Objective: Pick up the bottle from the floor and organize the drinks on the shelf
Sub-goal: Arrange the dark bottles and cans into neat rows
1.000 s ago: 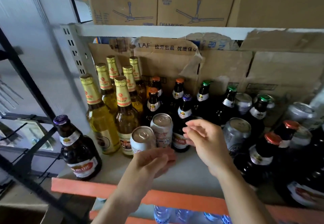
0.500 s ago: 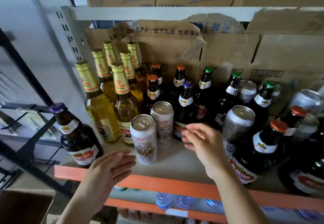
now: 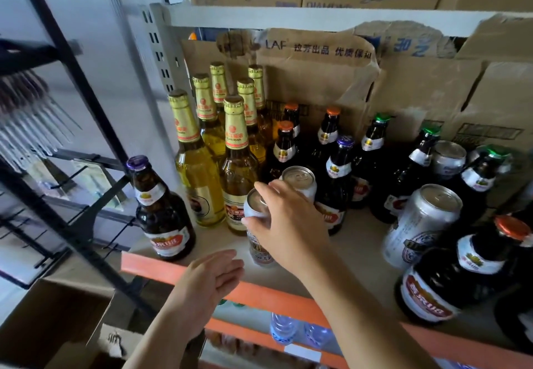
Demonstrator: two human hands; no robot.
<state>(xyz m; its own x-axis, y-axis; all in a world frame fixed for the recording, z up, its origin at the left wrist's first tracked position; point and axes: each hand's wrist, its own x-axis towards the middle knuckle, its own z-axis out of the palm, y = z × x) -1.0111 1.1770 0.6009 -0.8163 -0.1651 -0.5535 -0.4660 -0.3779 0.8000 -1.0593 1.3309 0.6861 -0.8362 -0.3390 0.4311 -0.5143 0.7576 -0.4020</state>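
My right hand (image 3: pixel 284 224) is closed around the top of a white beer can (image 3: pixel 256 249) that stands near the front of the shelf (image 3: pixel 357 246). A second white can (image 3: pixel 300 179) stands right behind it. My left hand (image 3: pixel 210 279) hovers open over the orange front rail (image 3: pixel 161 270), holding nothing. Tall gold-capped bottles (image 3: pixel 199 172) of pale beer stand at the left. A dark bottle with a purple cap (image 3: pixel 161 213) stands alone at the front left corner. Several dark bottles (image 3: pixel 337 178) fill the middle and right.
A large silver can (image 3: pixel 418 224) and a dark orange-capped bottle (image 3: pixel 461 273) stand at the front right. Cardboard boxes (image 3: pixel 317 80) line the back of the shelf. Water bottles (image 3: pixel 284 328) sit on the level below. A black rack (image 3: pixel 72 149) and an open carton (image 3: pixel 52 322) are at the left.
My right hand has moved left from beside the dark bottles and taken hold of the front white can. My left hand stayed low by the orange rail, open.
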